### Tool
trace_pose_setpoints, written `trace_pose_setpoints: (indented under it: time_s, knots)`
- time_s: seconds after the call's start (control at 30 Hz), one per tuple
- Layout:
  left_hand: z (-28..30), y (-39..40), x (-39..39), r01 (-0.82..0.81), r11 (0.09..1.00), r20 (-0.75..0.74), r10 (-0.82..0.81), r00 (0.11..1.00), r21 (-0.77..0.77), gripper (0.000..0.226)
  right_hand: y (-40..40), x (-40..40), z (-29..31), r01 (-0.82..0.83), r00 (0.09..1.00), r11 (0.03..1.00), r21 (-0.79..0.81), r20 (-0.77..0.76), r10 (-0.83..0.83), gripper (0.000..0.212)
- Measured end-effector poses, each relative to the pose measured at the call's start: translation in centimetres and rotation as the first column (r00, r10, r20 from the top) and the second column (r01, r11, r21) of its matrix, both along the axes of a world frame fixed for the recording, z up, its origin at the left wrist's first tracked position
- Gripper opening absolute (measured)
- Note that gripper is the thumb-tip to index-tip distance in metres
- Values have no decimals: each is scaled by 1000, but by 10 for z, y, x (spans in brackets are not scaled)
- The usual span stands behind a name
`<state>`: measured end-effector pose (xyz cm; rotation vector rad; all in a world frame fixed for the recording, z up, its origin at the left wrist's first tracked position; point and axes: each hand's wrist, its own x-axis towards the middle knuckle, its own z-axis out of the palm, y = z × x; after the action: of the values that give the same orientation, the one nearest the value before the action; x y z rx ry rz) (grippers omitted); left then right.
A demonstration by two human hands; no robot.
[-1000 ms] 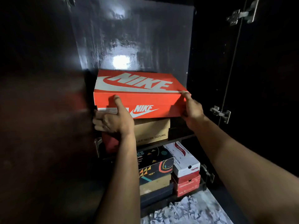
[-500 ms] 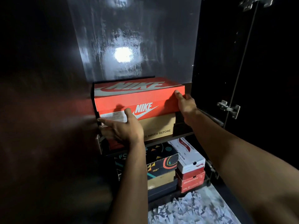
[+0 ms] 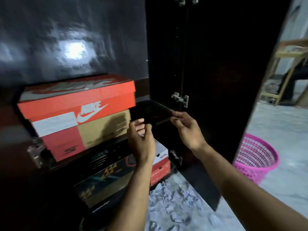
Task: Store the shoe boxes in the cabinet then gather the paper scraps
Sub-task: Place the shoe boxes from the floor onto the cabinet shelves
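Note:
An orange Nike shoe box (image 3: 73, 104) rests on a tan box (image 3: 106, 127) and a red box (image 3: 61, 144) on the upper shelf of the dark cabinet (image 3: 166, 64). My left hand (image 3: 141, 140) hovers in front of the shelf, right of the stack, fingers loosely curled and holding nothing. My right hand (image 3: 188, 129) is beside it, fingers apart, also holding nothing. Neither hand touches a box. Several more boxes, among them a dark patterned one (image 3: 106, 179) and a white and red one (image 3: 160, 162), fill the lower shelf. White paper scraps (image 3: 175, 209) lie on the floor below.
The dark cabinet door (image 3: 225, 80) stands open on the right, with hinges along its inner edge. A pink plastic basket (image 3: 255, 157) sits on the grey floor beyond the door. A wooden frame (image 3: 283, 72) stands further back right.
Both hands have let go of the orange Nike box and pulled back to the right. The box now sits flat on the stack. The view has swung right, showing the pink basket.

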<state>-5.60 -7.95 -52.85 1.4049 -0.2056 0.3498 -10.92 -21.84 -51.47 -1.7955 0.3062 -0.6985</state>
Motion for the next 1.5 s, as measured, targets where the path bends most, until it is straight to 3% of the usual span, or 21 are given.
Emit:
trace_pose_setpoints:
  time_s: [0.17, 0.27, 0.57, 0.7, 0.93, 1.1, 1.37, 1.5]
  knots:
    - [-46, -69, -52, 291, 947, -136, -273, 952, 133, 14, -51, -94, -49, 104, 992, 994, -32, -73, -106, 27]
    - [-80, -113, -89, 456, 871, -243, -410, 879, 184, 12, -84, -159, -84, 176, 979, 984, 13, -103, -174, 25]
    - [-201, -223, -216, 763, 483, -405, -653, 640, 429, 14, -186, -374, -191, 540, 802, 841, 15, -313, -509, 15]
    - [-239, -260, -273, 841, 256, -510, -699, 502, 477, 14, -209, -457, -245, 730, 648, 682, 43, -359, -671, 11]
    - [-307, -318, -368, 924, -37, -699, -667, 260, 380, 7, -230, -568, -335, 960, 266, 276, 53, -491, -829, 23]
    - [-357, -343, -418, 918, -185, -789, -586, 184, 351, 40, -238, -618, -385, 998, 58, 47, 34, -595, -802, 37]
    - [-410, -380, -448, 949, -217, -834, -547, 75, 228, 59, -245, -625, -422, 991, 78, -4, 132, -606, -792, 34]
    - [-442, -378, -434, 962, -36, -787, -584, 199, 270, 67, -241, -615, -423, 993, 69, -4, 117, -613, -787, 44]
